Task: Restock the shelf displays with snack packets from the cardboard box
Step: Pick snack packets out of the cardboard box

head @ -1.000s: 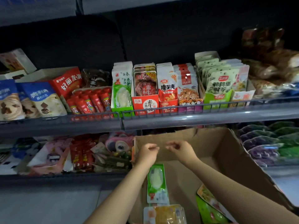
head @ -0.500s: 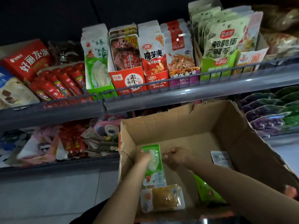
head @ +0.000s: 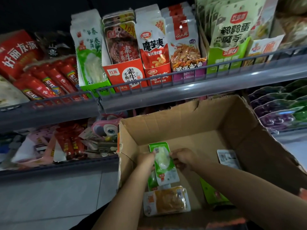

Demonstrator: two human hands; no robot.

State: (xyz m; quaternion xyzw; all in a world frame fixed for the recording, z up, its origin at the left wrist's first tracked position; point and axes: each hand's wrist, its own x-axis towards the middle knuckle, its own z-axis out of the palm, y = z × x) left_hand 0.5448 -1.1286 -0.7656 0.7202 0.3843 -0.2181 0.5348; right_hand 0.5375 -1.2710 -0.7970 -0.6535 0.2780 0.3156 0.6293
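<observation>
Snack packets lie in the corrugated cardboard box [head: 191, 123] at lower centre: a glossy green-and-white pouch [head: 163, 163] is pinched at its edges by the left hand [head: 146, 159] and right hand [head: 184, 157], each grip clamped on the film. Below it sits a clear-windowed yellow pack [head: 167, 201]. Across the upper frame, flat foil pouches stand upright in card trays behind the wire shelf rail [head: 166, 80].

Floor: grey tiles [head: 49, 196], near left, below the lower shelf. Back panel [head: 41, 12]: dark, far left, above the upper shelf. Upper shelf, left: red sausage sticks [head: 49, 80] lie tilted, just right of a red carton [head: 18, 52]. Lower shelf, left: a pink pack with owl eyes [head: 106, 128] beside red packs [head: 69, 141]. Lower shelf, right: purple packs [head: 274, 108] in overlapping rows, green packs [head: 299, 103] beside them.
</observation>
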